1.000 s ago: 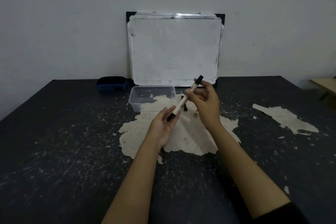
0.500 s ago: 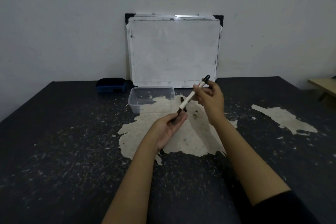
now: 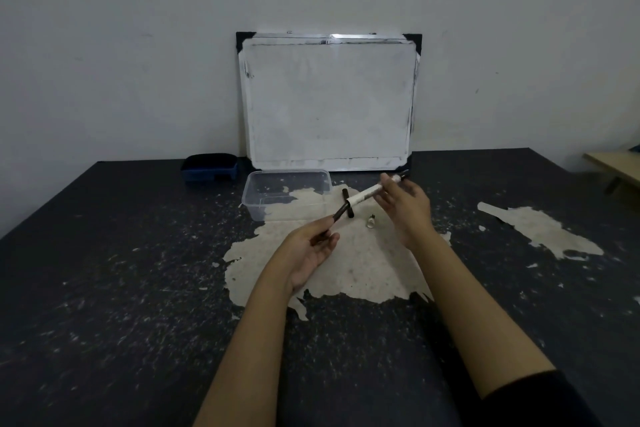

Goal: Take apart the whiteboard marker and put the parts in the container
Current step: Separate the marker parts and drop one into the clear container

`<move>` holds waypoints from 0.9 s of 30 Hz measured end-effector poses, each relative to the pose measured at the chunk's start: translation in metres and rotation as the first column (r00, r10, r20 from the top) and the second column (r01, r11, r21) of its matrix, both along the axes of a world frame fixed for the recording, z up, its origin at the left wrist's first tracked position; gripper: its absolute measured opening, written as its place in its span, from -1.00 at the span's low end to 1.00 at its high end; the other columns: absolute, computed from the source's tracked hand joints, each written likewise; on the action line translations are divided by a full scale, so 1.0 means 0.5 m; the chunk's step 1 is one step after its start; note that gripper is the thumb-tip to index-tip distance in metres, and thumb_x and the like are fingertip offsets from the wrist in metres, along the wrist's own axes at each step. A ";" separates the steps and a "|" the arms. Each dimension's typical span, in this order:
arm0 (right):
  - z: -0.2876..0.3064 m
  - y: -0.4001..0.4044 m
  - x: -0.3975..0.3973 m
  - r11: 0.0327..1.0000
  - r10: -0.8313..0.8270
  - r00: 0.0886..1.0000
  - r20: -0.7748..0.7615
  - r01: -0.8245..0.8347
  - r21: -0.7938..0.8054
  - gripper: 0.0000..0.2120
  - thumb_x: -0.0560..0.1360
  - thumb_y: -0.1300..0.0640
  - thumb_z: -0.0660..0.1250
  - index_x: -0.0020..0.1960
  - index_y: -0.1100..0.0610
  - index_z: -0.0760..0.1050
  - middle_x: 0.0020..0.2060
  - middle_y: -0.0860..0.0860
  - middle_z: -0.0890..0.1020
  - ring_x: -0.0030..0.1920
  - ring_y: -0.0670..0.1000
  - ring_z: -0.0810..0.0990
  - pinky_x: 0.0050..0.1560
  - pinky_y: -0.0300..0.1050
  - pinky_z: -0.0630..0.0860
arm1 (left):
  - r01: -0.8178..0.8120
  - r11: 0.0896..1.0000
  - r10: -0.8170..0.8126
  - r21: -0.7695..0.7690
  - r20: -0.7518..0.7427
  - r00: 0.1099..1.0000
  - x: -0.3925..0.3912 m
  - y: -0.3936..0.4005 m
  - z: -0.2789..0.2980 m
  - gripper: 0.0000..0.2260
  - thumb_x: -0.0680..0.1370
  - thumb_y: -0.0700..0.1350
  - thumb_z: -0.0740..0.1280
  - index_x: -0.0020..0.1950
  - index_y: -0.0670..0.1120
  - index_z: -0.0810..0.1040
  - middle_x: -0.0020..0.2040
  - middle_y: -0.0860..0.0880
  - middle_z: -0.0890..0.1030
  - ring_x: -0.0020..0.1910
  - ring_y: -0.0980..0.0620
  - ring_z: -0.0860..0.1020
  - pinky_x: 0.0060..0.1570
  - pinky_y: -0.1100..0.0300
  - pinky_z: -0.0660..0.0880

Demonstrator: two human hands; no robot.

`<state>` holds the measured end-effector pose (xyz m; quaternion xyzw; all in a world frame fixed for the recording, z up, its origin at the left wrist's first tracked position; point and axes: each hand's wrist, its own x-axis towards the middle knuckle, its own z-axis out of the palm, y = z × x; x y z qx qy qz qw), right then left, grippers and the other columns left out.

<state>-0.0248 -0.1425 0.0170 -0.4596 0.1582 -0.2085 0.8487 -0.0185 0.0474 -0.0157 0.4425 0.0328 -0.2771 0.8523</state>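
Head view: white marker barrel [image 3: 363, 197], black ends, held tilted.

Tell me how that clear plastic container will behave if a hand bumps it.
The container looks thin-walled and holds nothing, so it is probably light and would likely slide on the table rather than tip. Its low, wide shape suggests it stays upright. The walls may flex if squeezed.

Marker [image 3: 367, 193] between left hand [image 3: 311, 248] and right hand [image 3: 407, 204], near container [image 3: 256, 199].

1 clear plastic rectangular container [image 3: 258, 199], 1 white-barrelled marker [image 3: 367, 193], 1 framed whiteboard [image 3: 329, 104], 1 blue eraser [image 3: 210, 168], 2 hands: left hand [image 3: 308, 250], right hand [image 3: 408, 206].
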 end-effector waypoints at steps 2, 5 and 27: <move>-0.003 -0.004 -0.003 0.998 0.006 1.000 0.008 -0.007 0.066 -0.40 0.52 0.24 0.44 0.47 0.36 0.28 0.02 0.15 0.65 -0.03 0.04 0.69 0.00 -0.13 0.66 | -0.010 1.000 0.010 -0.029 -0.007 1.000 0.001 0.002 0.002 -0.86 0.46 -0.22 0.44 -0.04 -0.26 0.60 -0.21 -0.11 0.55 -0.25 0.03 0.62 -0.30 0.27 0.59; -0.005 -0.001 -0.011 0.981 0.041 0.999 0.025 -0.045 0.188 -0.49 0.54 0.26 0.40 0.41 0.40 0.34 0.04 0.17 0.65 -0.02 0.04 0.69 -0.11 -0.18 0.69 | 0.007 0.997 -0.006 -0.076 0.018 1.000 0.001 0.003 0.002 -0.71 0.42 -0.18 0.47 0.09 -0.29 0.61 -0.22 -0.08 0.59 -0.23 0.06 0.63 -0.23 0.28 0.60; 0.016 0.072 -0.026 0.753 0.413 0.886 0.212 -0.463 0.468 -0.86 0.35 0.30 0.48 -0.13 0.34 0.72 -0.13 0.17 0.72 -0.07 0.01 0.70 -0.01 -0.17 0.68 | -0.223 0.956 0.160 0.190 0.297 0.941 0.073 0.048 0.131 -0.79 0.59 -0.05 0.31 0.07 -0.15 0.65 0.02 -0.02 0.69 -0.06 0.02 0.63 -0.01 0.14 0.52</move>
